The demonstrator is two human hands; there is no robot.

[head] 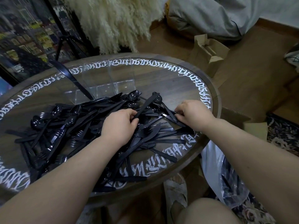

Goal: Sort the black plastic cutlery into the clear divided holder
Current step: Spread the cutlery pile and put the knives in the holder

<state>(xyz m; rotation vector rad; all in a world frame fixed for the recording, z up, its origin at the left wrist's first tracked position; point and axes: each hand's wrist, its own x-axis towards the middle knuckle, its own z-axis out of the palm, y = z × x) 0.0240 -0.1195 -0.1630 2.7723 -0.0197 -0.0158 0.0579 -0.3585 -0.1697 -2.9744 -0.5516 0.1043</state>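
A big heap of black plastic cutlery (77, 125), spoons, forks and knives mixed, covers the round table (186, 88). Behind the heap stands the clear divided holder (106, 88), with one black knife (71, 78) leaning in its left compartment. My left hand (119, 125) lies on the middle of the heap and its curled fingers grip a black knife (145, 105) that points up and away to the right. My right hand (192, 113) is at the heap's right edge, its fingertips pinching the handle of a black piece (168, 113) among the pile.
The table has a dark wooden rim and white lettering around its glass top. A brown cardboard box (208, 52) stands on the floor at the back right. A clear plastic bag (229, 178) hangs by my right knee. A slippered foot (176, 191) is under the table edge.
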